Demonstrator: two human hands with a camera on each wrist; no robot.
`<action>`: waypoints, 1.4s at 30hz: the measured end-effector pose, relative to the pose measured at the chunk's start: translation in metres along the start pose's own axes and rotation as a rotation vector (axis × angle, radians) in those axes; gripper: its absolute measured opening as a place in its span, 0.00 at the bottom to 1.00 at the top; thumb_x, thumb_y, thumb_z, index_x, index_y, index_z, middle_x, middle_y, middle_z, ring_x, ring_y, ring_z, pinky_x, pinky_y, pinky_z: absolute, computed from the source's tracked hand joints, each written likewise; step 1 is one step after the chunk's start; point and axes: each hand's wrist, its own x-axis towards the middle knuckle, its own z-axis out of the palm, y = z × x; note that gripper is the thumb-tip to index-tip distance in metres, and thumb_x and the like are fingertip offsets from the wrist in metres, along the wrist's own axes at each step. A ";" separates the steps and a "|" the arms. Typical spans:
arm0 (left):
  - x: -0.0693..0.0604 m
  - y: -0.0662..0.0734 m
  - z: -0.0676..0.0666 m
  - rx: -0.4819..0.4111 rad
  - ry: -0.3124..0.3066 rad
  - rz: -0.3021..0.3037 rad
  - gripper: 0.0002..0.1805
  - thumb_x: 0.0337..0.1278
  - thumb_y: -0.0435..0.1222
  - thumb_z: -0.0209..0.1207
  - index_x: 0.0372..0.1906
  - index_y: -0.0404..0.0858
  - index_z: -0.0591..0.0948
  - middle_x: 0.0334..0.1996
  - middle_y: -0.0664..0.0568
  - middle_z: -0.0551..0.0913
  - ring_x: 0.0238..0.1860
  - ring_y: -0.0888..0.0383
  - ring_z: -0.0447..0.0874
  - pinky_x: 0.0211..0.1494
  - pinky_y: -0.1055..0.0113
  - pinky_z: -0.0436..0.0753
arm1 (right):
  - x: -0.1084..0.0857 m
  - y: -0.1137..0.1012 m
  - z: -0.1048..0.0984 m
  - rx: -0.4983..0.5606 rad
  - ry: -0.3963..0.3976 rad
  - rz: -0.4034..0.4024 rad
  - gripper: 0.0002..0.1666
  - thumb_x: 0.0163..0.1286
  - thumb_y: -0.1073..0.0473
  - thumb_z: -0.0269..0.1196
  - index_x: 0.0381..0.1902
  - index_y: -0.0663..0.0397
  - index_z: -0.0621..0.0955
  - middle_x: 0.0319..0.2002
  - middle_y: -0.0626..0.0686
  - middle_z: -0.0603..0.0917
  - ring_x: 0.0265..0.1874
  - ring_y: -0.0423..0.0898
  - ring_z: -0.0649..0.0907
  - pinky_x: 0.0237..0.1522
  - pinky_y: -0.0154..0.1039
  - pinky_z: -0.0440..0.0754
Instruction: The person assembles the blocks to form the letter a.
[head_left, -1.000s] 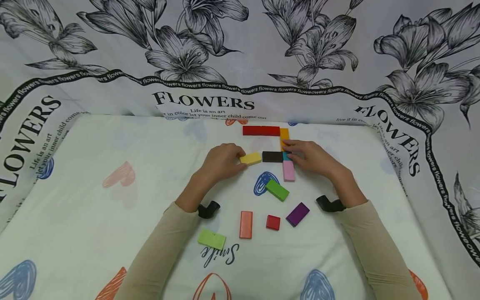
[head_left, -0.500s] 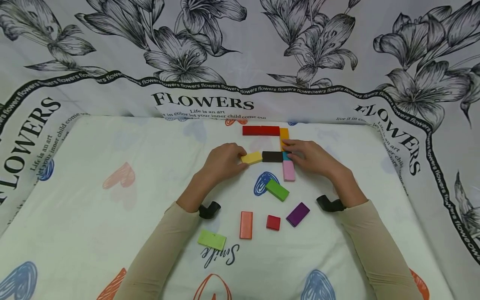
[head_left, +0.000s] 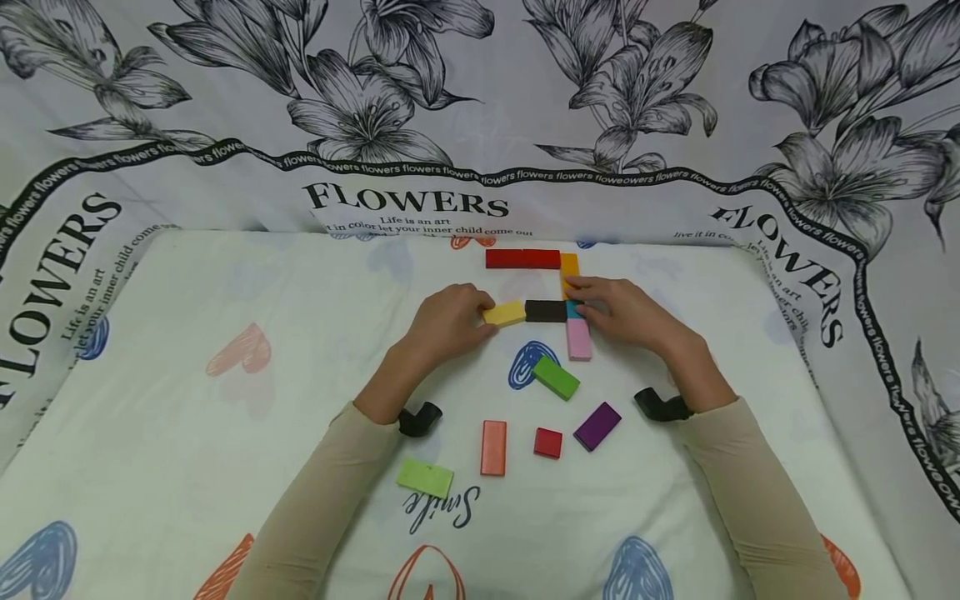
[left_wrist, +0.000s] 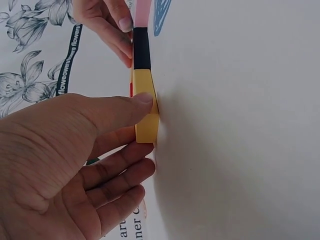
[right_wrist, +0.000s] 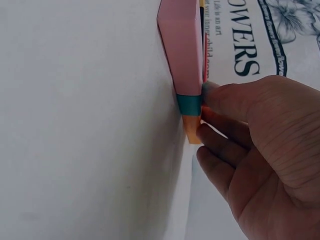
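Observation:
In the head view, my left hand pinches a yellow block by its left end. The left wrist view shows the thumb on top of this block, whose far end meets a black block. My right hand rests against an orange block and a small blue block, partly covering both. Its thumb touches the blue one in the right wrist view. A pink block adjoins the blue block below. A long red bar joins the orange block's top end.
Loose blocks lie nearer the person: green, purple, small red, salmon and lime. Black wrist pieces stick out beside both sleeves. A flower-printed cloth borders the white heart-printed surface.
The yellow block has slid slightly right in my left hand, from a small gap to touching the black block's left end. My right hand has stayed in place.

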 end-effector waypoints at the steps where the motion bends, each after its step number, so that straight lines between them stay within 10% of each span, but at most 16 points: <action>1: 0.000 0.000 0.000 0.000 0.001 0.000 0.23 0.63 0.42 0.72 0.61 0.39 0.88 0.50 0.46 0.90 0.49 0.51 0.84 0.60 0.58 0.86 | 0.000 0.000 0.000 0.000 0.003 -0.001 0.26 0.80 0.62 0.61 0.73 0.57 0.77 0.79 0.56 0.72 0.80 0.62 0.70 0.79 0.63 0.68; 42: -0.004 0.010 0.005 0.039 -0.014 -0.008 0.24 0.62 0.46 0.73 0.59 0.39 0.88 0.44 0.48 0.89 0.43 0.54 0.82 0.51 0.62 0.85 | -0.001 0.001 0.001 0.016 0.013 0.009 0.26 0.79 0.63 0.62 0.73 0.56 0.77 0.79 0.55 0.73 0.80 0.61 0.69 0.79 0.63 0.68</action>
